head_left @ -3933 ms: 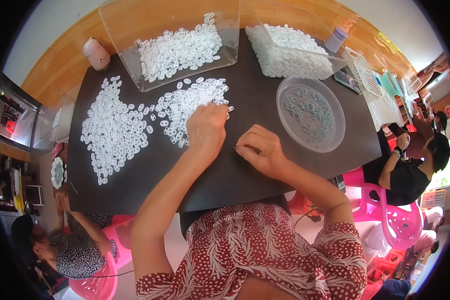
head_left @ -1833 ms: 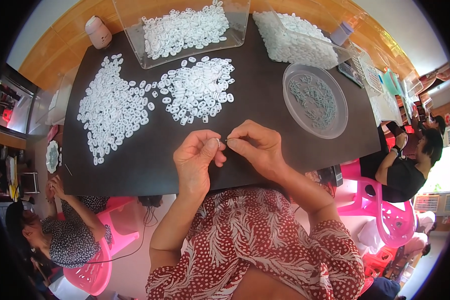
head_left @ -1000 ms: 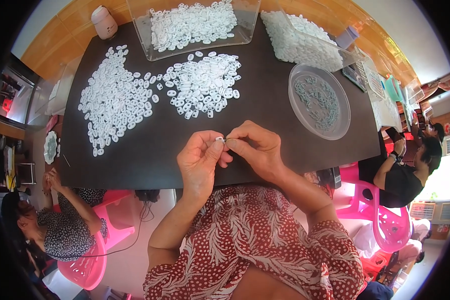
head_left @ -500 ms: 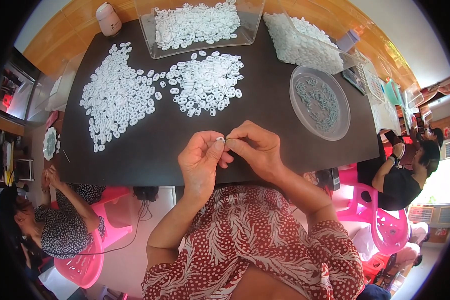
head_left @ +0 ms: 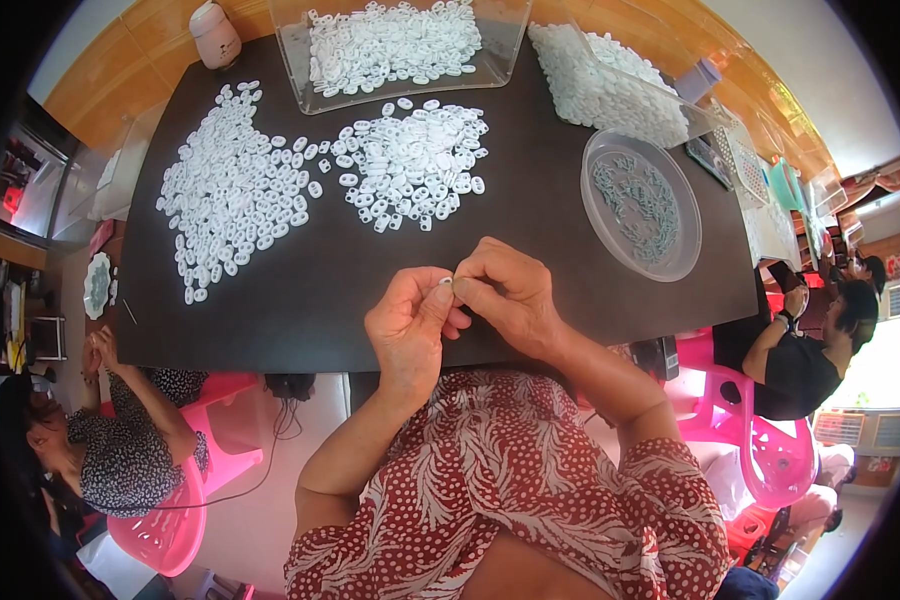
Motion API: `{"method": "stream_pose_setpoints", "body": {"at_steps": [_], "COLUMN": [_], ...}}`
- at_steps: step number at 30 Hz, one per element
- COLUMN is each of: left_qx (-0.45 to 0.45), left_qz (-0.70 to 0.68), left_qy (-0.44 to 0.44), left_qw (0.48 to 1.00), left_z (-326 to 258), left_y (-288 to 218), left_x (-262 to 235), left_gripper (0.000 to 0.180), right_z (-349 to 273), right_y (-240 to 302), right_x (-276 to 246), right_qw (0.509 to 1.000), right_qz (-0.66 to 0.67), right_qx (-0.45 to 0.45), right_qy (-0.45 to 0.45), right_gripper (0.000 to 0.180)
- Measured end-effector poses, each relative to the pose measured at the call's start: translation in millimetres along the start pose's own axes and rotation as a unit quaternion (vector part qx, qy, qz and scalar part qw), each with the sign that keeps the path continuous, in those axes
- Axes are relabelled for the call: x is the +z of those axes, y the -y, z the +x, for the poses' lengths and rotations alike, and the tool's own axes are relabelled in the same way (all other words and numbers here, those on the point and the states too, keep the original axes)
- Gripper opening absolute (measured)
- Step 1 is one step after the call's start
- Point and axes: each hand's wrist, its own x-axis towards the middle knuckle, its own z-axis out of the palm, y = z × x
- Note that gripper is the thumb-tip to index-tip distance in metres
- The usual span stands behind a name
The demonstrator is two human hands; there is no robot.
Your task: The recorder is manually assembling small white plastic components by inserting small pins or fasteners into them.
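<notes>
Over the near part of the dark table, my left hand pinches a small white plastic piece between thumb and fingertips. Against it, my right hand is closed in a pinch. Whatever its fingertips hold is too small and covered to make out. Beyond my hands lies a pile of white oval two-holed pieces, with a larger pile of similar pieces to its left. To the right, a round clear plastic tray contains many tiny grey-green parts.
Along the back stand a clear bin of white pieces and another tilted bin heaped with more. A pale bottle is at the far left corner. Other people sit at the left and right, on pink chairs.
Both hands stay together. My left hand has shifted slightly right, my right hand slightly left and up, and the white piece now shows less between the fingertips.
</notes>
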Motion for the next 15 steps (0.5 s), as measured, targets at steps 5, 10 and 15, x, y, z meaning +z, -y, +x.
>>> {"method": "stream_pose_setpoints", "body": {"at_steps": [5,10,15], "left_qx": [-0.013,-0.009,-0.019], "left_qz": [-0.019,-0.052,-0.052], "left_qy": [0.008,0.033,0.0], "left_qw": [1.0,0.998,0.998], "left_z": [0,3,8], "left_y": [2,7,3], "left_x": [-3,-12,-17], "left_gripper": [0.013,0.015,0.023], "right_z": [1,4,29], "right_y": [-2,-6,-21], "right_x": [-1,-2,-21], "right_qw": [1.0,0.998,0.987], "right_qz": [-0.01,-0.022,-0.147], "right_qx": [-0.014,-0.037,-0.063], "right_qy": [0.011,0.045,-0.004], "right_gripper": [0.007,0.008,0.009]}}
